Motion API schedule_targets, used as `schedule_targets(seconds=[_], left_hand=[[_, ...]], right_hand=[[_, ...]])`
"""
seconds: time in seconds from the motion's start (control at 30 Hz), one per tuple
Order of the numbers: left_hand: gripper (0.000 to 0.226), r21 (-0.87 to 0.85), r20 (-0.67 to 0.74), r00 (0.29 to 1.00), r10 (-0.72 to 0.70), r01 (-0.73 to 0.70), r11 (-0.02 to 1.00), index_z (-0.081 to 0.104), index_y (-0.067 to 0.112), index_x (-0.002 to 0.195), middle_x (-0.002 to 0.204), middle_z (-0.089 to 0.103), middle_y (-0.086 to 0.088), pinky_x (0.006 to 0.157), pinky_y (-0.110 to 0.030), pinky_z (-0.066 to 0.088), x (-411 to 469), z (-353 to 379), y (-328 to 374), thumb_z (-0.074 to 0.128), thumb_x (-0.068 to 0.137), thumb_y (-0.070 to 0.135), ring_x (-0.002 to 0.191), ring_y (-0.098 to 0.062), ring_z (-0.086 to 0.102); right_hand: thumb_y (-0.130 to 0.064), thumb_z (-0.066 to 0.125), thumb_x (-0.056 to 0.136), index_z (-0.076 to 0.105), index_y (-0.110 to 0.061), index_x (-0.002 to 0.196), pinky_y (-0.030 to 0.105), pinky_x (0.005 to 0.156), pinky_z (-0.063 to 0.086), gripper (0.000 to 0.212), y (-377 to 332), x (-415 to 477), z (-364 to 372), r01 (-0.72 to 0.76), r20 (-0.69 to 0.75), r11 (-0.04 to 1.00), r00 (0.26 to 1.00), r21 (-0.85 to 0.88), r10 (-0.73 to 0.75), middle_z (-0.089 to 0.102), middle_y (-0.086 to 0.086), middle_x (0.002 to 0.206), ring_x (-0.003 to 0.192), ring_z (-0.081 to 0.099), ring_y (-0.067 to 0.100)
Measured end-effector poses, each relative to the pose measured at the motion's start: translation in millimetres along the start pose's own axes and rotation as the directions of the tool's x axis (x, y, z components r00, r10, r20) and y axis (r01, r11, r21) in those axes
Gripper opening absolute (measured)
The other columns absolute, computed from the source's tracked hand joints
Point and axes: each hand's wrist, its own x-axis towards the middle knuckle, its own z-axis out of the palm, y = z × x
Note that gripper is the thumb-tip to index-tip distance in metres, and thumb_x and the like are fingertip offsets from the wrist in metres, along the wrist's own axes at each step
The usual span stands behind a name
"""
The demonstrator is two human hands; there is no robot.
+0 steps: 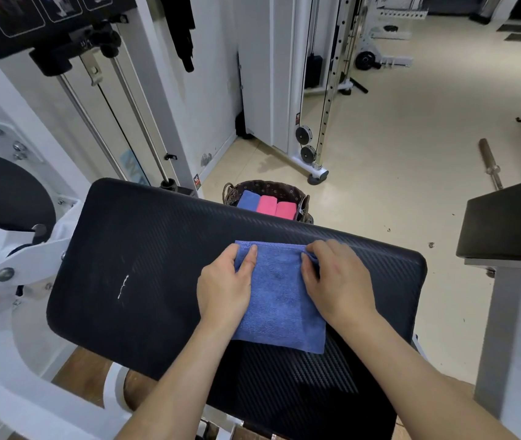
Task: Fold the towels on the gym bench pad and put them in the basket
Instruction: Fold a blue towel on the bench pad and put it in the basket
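A blue towel [280, 300], folded into a rough square, lies on the black gym bench pad [145, 265]. My left hand [226, 285] pinches its far left corner between thumb and fingers. My right hand [337, 281] pinches the far right corner, fingers curled over the edge. Beyond the pad's far edge stands a brown wicker basket [305, 201] on the floor, holding one folded blue towel [248, 201] and two folded pink towels [276, 207] side by side.
A white cable machine frame [145, 115] rises at the left behind the pad. Another black pad [510, 223] sits at the right. A metal bar [491, 163] lies on the beige floor at the right, with more gym equipment at the back.
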Motion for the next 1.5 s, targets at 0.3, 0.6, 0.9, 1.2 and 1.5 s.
schedule_targets(seconds=[0.3,0.6,0.9,1.2,1.5], left_hand=[[0.027,0.242,-0.130,0.940,0.316,-0.279,0.929,0.063,0.018,0.092,0.089,0.046,0.004,0.052,-0.034,0.047,1,6,-16,0.053,0.091,0.044,0.076,-0.015,0.049],[0.029,-0.113,-0.025,0.988,0.151,-0.153,0.982,0.066,0.030,0.110,0.101,0.054,0.012,0.086,-0.035,0.049,12,2,-16,0.071,0.083,0.039,0.099,-0.013,0.055],[0.024,-0.173,0.206,0.978,0.024,0.012,0.985,0.061,0.023,0.084,0.085,0.067,0.006,0.075,-0.031,0.053,18,-24,-1,0.082,0.074,0.017,0.078,-0.010,0.061],[0.033,-0.142,0.888,0.445,0.119,0.019,0.990,0.068,0.009,0.101,0.092,0.069,-0.001,0.078,-0.030,0.051,34,-74,16,0.076,0.073,0.023,0.085,-0.015,0.064],[0.030,0.014,0.521,0.762,0.385,-0.459,0.888,0.070,0.042,0.107,0.095,0.070,0.022,0.085,-0.029,0.051,10,-88,87,0.070,0.085,0.021,0.091,0.001,0.063]], right_hand=[[-0.028,0.060,0.090,0.061,-0.016,0.098,0.030,0.049,0.043,0.015,4,0,5,-0.041,-0.060,0.998,0.997,0.040,0.043,0.054,0.001,0.098,0.078,0.054,0.021],[-0.032,0.056,0.093,0.063,-0.022,0.112,0.034,0.072,0.048,0.023,3,9,-4,-0.131,0.112,0.991,0.986,0.037,0.126,0.055,-0.001,0.110,0.105,0.050,0.020],[-0.025,0.053,0.092,0.054,-0.020,0.096,0.032,0.072,0.039,0.007,1,27,-26,0.007,0.363,0.998,0.932,-0.058,0.014,0.050,-0.001,0.105,0.102,0.044,0.019],[-0.010,0.061,0.092,0.069,-0.019,0.099,0.022,0.078,0.049,0.014,17,33,-62,-0.302,0.690,0.811,0.705,0.501,-0.164,0.074,-0.001,0.092,0.082,0.064,0.005],[-0.011,0.065,0.087,0.073,-0.022,0.098,0.016,0.068,0.045,0.018,9,47,-125,-0.151,0.458,0.848,0.881,0.509,-0.118,0.066,-0.017,0.083,0.075,0.059,-0.001]])
